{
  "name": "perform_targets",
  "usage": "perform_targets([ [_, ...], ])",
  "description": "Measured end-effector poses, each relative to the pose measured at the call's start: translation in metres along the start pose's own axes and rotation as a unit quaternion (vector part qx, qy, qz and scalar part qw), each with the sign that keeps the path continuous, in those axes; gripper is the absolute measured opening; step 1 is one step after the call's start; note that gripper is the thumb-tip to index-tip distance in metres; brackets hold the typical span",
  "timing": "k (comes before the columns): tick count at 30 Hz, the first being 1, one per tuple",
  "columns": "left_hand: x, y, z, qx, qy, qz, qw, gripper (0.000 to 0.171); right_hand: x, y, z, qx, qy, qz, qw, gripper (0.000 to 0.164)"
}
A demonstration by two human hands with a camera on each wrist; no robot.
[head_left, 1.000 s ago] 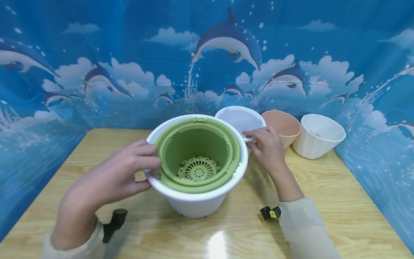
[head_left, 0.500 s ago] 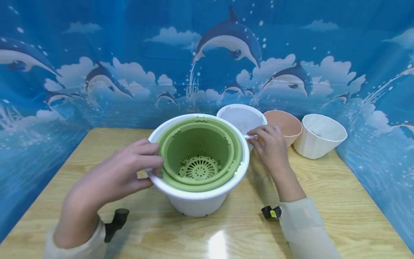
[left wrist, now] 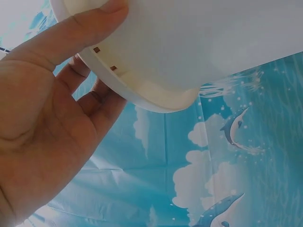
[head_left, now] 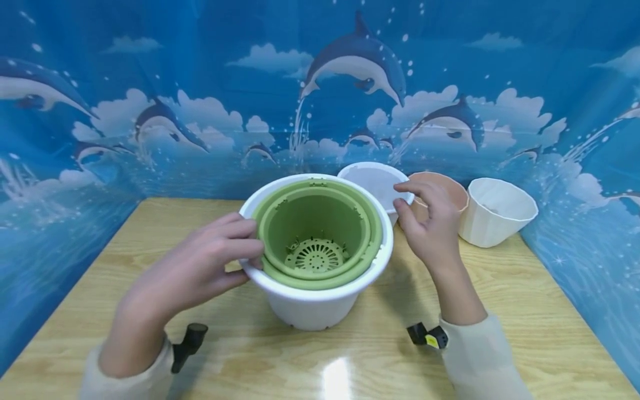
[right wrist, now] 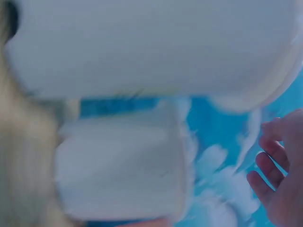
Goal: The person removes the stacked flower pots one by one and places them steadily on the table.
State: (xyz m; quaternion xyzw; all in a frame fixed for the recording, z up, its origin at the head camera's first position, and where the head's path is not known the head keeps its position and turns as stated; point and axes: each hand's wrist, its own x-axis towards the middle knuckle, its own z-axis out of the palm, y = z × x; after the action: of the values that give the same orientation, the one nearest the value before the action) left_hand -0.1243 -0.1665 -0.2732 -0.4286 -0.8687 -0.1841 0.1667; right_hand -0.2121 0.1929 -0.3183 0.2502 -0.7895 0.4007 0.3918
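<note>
A large white flowerpot [head_left: 310, 311] stands upright on the table, with two green pots [head_left: 320, 214] nested inside it; slots pierce the inner one's bottom. My left hand [head_left: 205, 258] grips the white pot's left rim, fingers over the edge. In the left wrist view, its thumb lies against the pot's outer wall [left wrist: 189, 42]. My right hand [head_left: 432, 225] holds nothing; thumb and forefinger are spread apart, just right of the large pot and in front of a smaller white pot [head_left: 372, 180]. The right wrist view is blurred, with that hand [right wrist: 284, 165] apart from the pots.
At the back right stand a terracotta-coloured pot [head_left: 447, 200], partly behind the right hand, and a cream faceted pot [head_left: 487, 228]. A blue dolphin-printed curtain [head_left: 240, 100] encloses the wooden table [head_left: 260, 366] at back and sides.
My right hand has let go of the small white piece at the large pot's right rim and drawn back rightward. The large pot and my left hand have shifted slightly right.
</note>
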Motion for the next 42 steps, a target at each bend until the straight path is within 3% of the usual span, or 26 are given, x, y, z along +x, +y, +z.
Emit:
perform_targets([
  [4,-0.001,0.002,-0.001,-0.009,-0.006,-0.010,0.9999,0.034,0.005,-0.032,-0.002,0.085,-0.003,-0.047,0.995,0.020],
  [10,0.001,0.001,-0.002,-0.021,-0.017,-0.032,0.9991,0.032,-0.001,-0.068,0.004,0.147,-0.122,-0.125,0.974,0.045],
  [13,0.002,0.001,-0.003,-0.019,-0.018,-0.035,0.9990,0.031,-0.006,-0.078,0.011,0.123,-0.190,-0.174,0.959,0.046],
  [16,0.004,0.001,-0.002,-0.019,-0.017,-0.035,0.9991,0.031,-0.008,-0.080,0.013,0.087,-0.230,-0.208,0.947,0.047],
  [23,0.002,0.001,0.000,-0.026,-0.015,-0.037,0.9988,0.030,-0.011,-0.079,0.010,0.023,-0.290,-0.211,0.933,0.040],
  [33,-0.002,0.001,-0.001,-0.033,-0.009,-0.042,0.9985,0.032,-0.012,-0.081,0.016,0.034,-0.256,-0.206,0.944,0.045],
  [42,-0.001,0.002,0.000,-0.031,-0.014,-0.047,0.9983,0.034,-0.014,-0.080,0.015,0.084,-0.233,-0.176,0.953,0.034],
])
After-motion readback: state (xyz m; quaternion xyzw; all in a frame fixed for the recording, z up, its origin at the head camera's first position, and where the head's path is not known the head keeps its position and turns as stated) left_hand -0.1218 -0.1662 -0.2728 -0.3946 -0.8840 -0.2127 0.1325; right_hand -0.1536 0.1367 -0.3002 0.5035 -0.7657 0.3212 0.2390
